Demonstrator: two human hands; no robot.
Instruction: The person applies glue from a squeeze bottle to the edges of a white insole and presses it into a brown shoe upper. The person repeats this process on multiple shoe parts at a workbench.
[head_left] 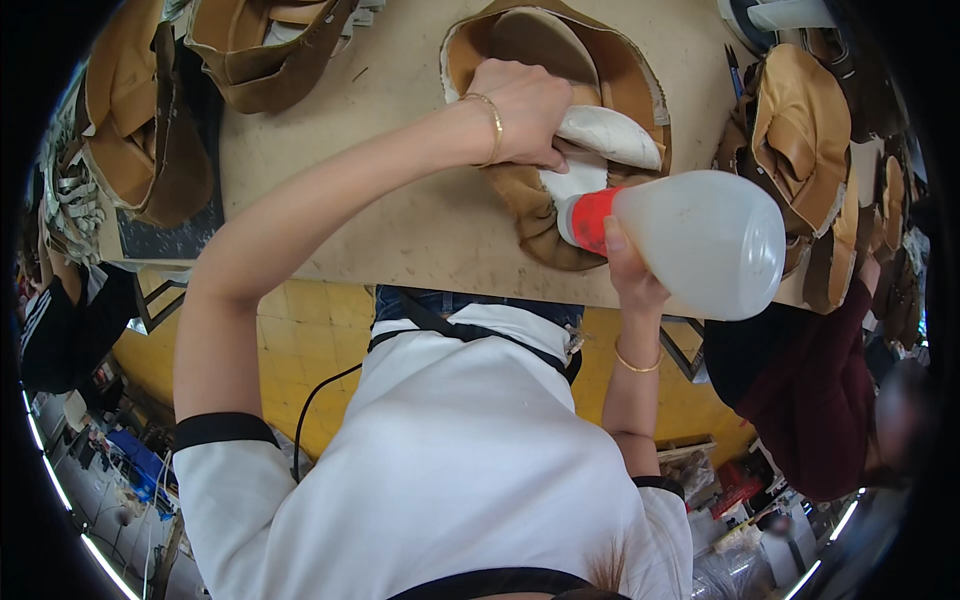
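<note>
A brown leather shoe upper [548,228] lies on the table in front of me, opened out, with tan lining inside. My left hand [525,112] is closed over its middle, fingers folded down onto the leather; the fingertips are partly hidden. Beside that hand a curved white piece [612,137] stands up out of the upper. My right hand [630,262] grips a large translucent squeeze bottle [712,243] near its red neck band. The bottle lies tilted on its side, its nozzle end pointing left at the upper's near part, close to a white patch inside.
More brown uppers lie at the far left [265,75], at the left edge [150,130] and on the right [800,130]. A blue pen [735,75] rests near the right pile. A person in a dark red sleeve [815,400] is at the right; another person [70,330] is at the left.
</note>
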